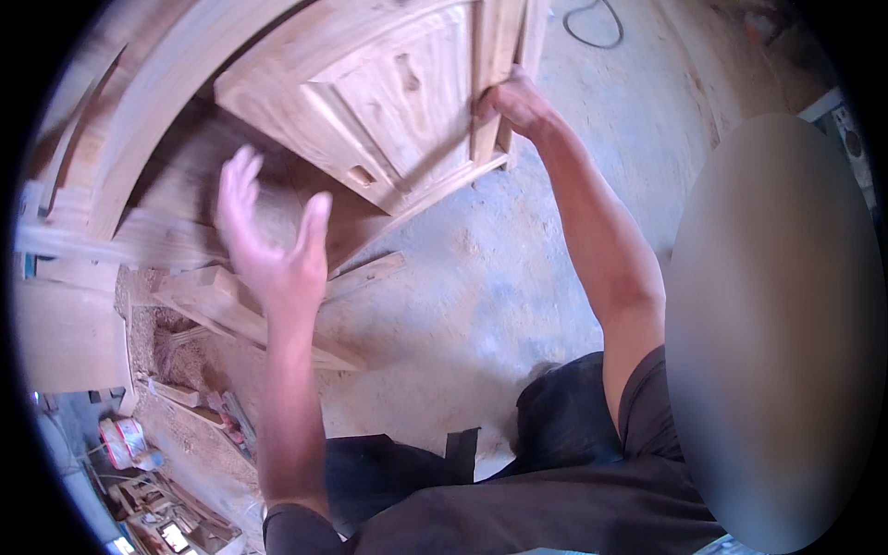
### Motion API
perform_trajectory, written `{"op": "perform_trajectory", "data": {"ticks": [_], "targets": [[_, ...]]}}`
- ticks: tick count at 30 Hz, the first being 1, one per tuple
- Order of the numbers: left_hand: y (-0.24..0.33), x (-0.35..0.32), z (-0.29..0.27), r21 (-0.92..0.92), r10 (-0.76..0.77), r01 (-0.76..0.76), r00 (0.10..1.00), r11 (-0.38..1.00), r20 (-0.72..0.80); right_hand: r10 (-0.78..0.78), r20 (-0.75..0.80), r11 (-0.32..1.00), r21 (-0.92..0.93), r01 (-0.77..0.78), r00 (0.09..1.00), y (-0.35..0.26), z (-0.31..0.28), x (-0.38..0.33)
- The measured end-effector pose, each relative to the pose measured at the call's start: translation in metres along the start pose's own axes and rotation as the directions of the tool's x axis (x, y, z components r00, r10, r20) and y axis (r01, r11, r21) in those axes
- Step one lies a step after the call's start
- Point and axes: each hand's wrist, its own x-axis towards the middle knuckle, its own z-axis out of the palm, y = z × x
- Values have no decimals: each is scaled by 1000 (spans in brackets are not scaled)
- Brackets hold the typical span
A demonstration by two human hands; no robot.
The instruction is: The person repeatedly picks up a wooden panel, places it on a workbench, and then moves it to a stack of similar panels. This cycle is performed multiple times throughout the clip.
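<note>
A pale wooden cabinet point(504, 55) stands in front of me, with a raised-panel door point(398, 102) swung away from its opening. The door has a small cut-out recess near its lower corner. My right hand point(520, 104) is closed round the wooden upright at the door's right edge; its fingertips are partly hidden. My left hand point(273, 236), slightly blurred, is raised in the air before the cabinet's dark interior. Its fingers and thumb are spread, and it holds nothing.
Wooden boards point(231, 305) lie on the concrete floor point(462, 287) below my left hand. Wood shavings point(171, 351) and offcuts are on the left, near a white and red container point(125, 442). A dark cable loop point(594, 42) lies at the far right. A large blurred oval covers the right side.
</note>
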Motion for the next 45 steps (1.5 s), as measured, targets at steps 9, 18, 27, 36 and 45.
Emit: {"op": "perform_trajectory", "data": {"ticks": [9,18,27,36,45], "targets": [[-78,20,91,-613,-505,565,812,552,293,-235,-421,955,-267,128,876,33,18,-32],[-76,30,121,-647,-548,570,792,506,269,755,-105,643,311,-700,647,203,25,-53],[-83,33,117,-601,-624,648,723,467,295,593,-287,777,448,-442,752,210,73,-17],[-95,26,109,-651,-581,614,752,446,311,557,-181,829,179,-530,811,175,69,-14],[-83,24,120,-514,-578,587,791,626,199,545,-118,825,-97,-556,830,153,47,-5]]}}
